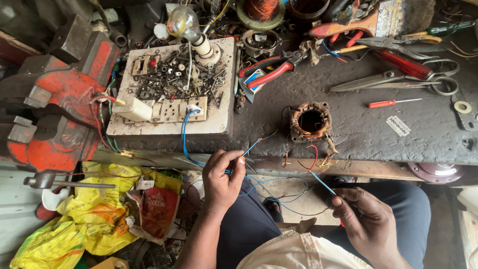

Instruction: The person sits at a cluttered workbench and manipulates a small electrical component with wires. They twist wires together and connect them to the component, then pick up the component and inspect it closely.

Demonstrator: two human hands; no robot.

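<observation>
Your left hand [222, 177] pinches a blue wire [186, 142] just below the worktop [358, 129] edge; your right hand [366, 219] pinches another blue wire end [322, 183], seemingly at the fingertips; the motor stator [311, 121] sits above, between both grips; 1 red vise [59, 109] stands far left.

Dark, grimy workbench [358, 134] (daylit) over littered floor [30, 214]
</observation>
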